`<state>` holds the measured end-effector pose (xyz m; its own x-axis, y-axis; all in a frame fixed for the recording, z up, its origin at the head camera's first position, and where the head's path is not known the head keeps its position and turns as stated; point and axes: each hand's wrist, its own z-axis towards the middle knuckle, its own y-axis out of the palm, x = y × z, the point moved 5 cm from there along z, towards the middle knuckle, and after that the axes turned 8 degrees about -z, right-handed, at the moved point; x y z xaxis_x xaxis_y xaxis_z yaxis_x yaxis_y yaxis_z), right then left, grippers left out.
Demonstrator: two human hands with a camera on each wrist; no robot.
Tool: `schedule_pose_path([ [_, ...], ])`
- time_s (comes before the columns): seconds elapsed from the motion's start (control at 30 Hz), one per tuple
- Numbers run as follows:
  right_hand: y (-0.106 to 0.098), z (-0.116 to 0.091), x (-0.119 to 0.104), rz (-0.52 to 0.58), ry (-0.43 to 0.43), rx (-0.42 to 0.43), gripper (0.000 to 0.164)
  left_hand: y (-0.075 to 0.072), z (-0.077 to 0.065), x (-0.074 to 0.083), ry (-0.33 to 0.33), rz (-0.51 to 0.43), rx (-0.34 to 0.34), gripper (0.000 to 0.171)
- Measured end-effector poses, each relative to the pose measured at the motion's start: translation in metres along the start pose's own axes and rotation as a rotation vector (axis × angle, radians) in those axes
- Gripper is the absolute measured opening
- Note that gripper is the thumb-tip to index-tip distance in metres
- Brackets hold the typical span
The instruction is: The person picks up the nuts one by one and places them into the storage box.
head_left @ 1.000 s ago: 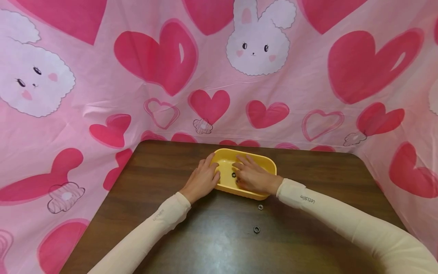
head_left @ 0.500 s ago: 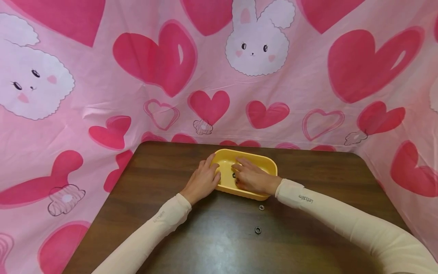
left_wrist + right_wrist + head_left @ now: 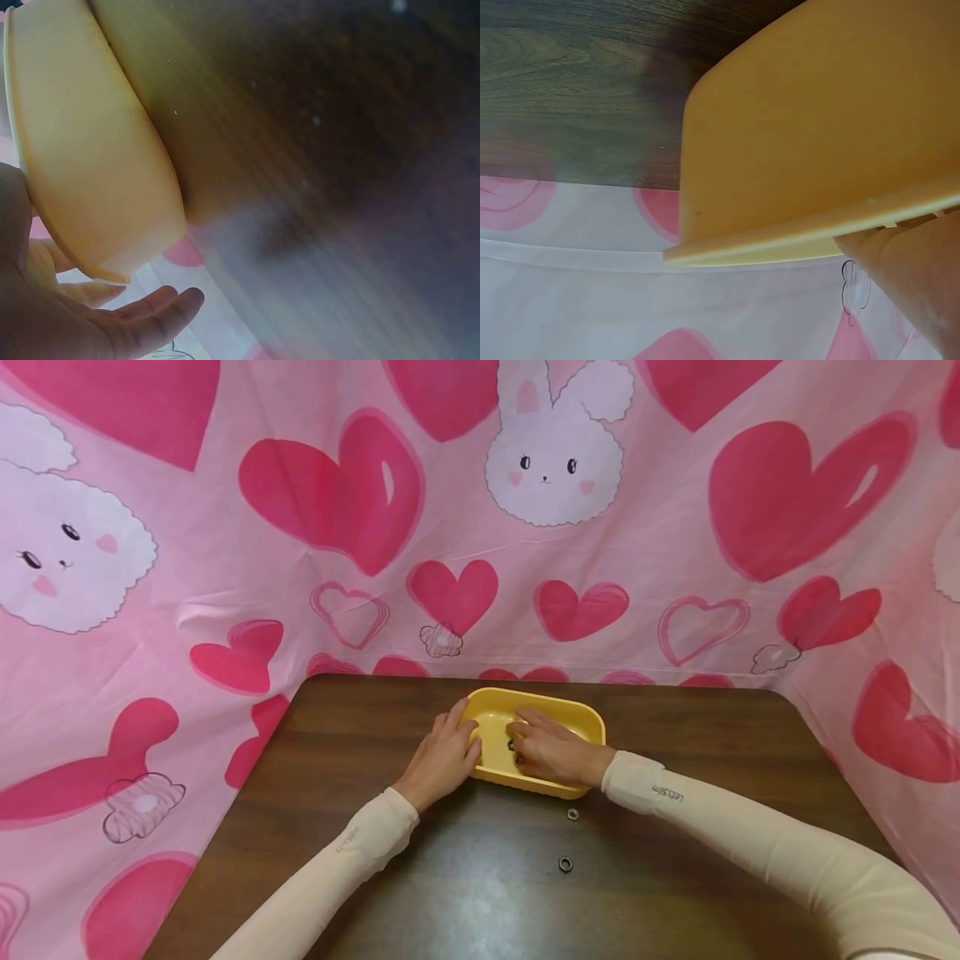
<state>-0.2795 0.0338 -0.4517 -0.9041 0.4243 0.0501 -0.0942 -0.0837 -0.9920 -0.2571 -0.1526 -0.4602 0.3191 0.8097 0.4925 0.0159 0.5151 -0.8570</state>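
A yellow plastic tray (image 3: pixel 536 783) stands on the dark wooden table. At its left end my left hand (image 3: pixel 438 760) grips the rim, with fingers on both sides of the wall; in the left wrist view some fingertips (image 3: pixel 184 304) extend past the rim's corner. My right hand (image 3: pixel 555 752) reaches over the near right rim into the tray, its fingers bent down towards the bottom. Close to those fingers lie small dark nuts (image 3: pixel 512 745), partly hidden by the hand. Whether the right fingertips pinch one cannot be seen; the tray wall blocks them in the right wrist view.
Two hex nuts lie on the table in front of the tray: a smaller silvery nut (image 3: pixel 573 814) and a larger dark nut (image 3: pixel 566 864). A pink cloth (image 3: pixel 450 527) with hearts and rabbits hangs behind and beside the table (image 3: pixel 450 893).
The right fingers have shifted slightly inside the tray, and a second dark nut shows a little more beside them. The left hand stays on the rim. The head view has turned slightly.
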Motion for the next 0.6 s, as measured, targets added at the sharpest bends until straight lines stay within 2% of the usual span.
schedule_pose_path([
  [0.07, 0.005, -0.003, 0.003, 0.002, -0.014, 0.021, 0.023, 0.0, 0.0, 0.0, -0.002, 0.001, -0.001, 0.039],
  [0.23, 0.002, -0.009, 0.004, 0.019, 0.02, 0.01, 0.028, -0.001, -0.001, 0.0, -0.003, 0.002, -0.001, 0.038],
  [0.3, -0.007, -0.01, 0.002, 0.021, 0.05, -0.001, 0.026, -0.001, 0.0, 0.0, -0.002, -0.001, 0.002, 0.038],
  [0.6, -0.026, -0.022, 0.0, 0.006, 0.127, 0.069, 0.021, 0.0, -0.001, -0.001, 0.002, -0.01, 0.007, 0.038],
])
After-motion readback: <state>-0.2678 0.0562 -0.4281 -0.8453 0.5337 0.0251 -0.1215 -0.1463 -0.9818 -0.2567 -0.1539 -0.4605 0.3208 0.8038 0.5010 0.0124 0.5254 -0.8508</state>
